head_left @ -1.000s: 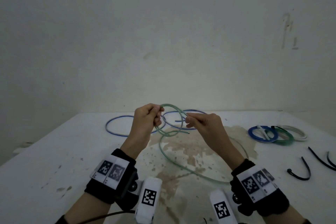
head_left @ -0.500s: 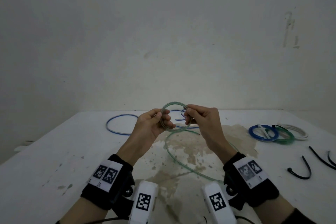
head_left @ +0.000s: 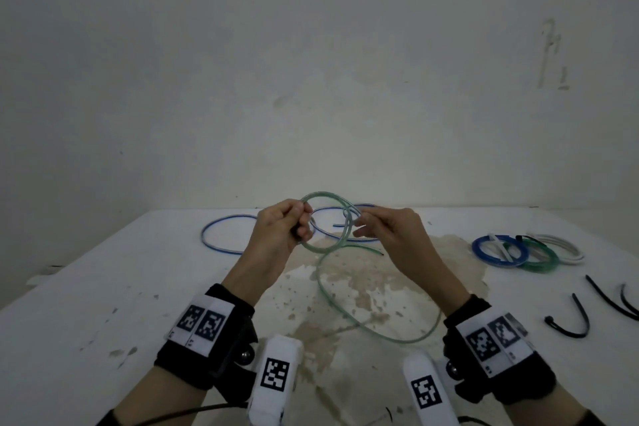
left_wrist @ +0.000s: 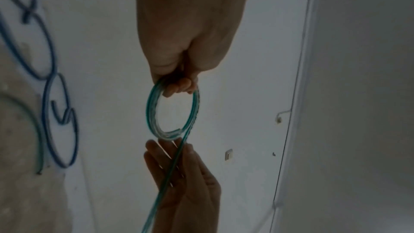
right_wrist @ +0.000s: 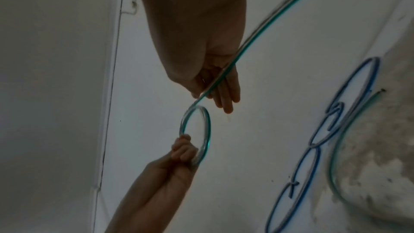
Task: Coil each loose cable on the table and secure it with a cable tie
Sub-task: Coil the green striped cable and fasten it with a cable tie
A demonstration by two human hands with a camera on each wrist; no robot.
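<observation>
A thin green cable is partly wound into a small ring [head_left: 321,250] held up above the white table [head_left: 103,287]. My left hand [head_left: 304,221] grips the ring's left side with curled fingers; the left wrist view shows that grip [left_wrist: 179,86] on the coil [left_wrist: 149,111]. At the ring's right side, my right hand [head_left: 361,221] pinches the cable's running part between thumb and fingers [right_wrist: 215,91]. The loose green tail [head_left: 345,318] curves down over the stained table centre.
A loose blue cable [head_left: 238,216] lies behind my hands. At the right lie tied coils in blue [head_left: 498,251], green [head_left: 539,258] and white [head_left: 563,245]. Black cable ties [head_left: 570,322] lie near the right edge. A wall stands behind the table.
My hands came together at the ring and drew slightly apart again. Another stretch of green cable has been laid round the ring. The tail on the table has shifted.
</observation>
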